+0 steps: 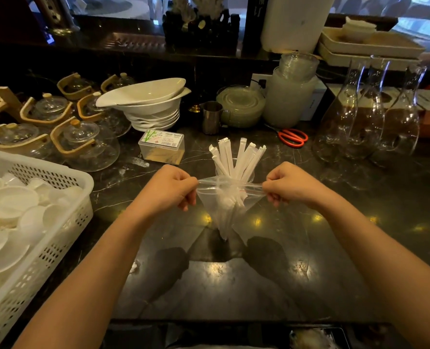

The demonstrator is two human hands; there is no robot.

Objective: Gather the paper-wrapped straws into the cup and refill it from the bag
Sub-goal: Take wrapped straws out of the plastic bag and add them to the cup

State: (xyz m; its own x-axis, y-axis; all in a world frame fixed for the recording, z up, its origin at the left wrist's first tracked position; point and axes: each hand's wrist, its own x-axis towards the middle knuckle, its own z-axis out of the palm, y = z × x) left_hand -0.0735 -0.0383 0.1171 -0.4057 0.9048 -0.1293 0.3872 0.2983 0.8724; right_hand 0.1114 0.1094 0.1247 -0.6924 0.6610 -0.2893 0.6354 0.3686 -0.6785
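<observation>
A clear zip bag with white paper-wrapped straws inside hangs over the dark counter. My left hand pinches its top left corner and my right hand pinches the top right corner, stretching the mouth with its red zip line taut between them. Right behind the bag stands a clear glass cup, mostly hidden by the bag. Several paper-wrapped straws stand upright in the cup and fan out above it.
A white basket of white dishes sits at the left. Glass teapots, stacked white bowls, a toothpick box and a steel jug stand behind. Red scissors and glass carafes are to the right.
</observation>
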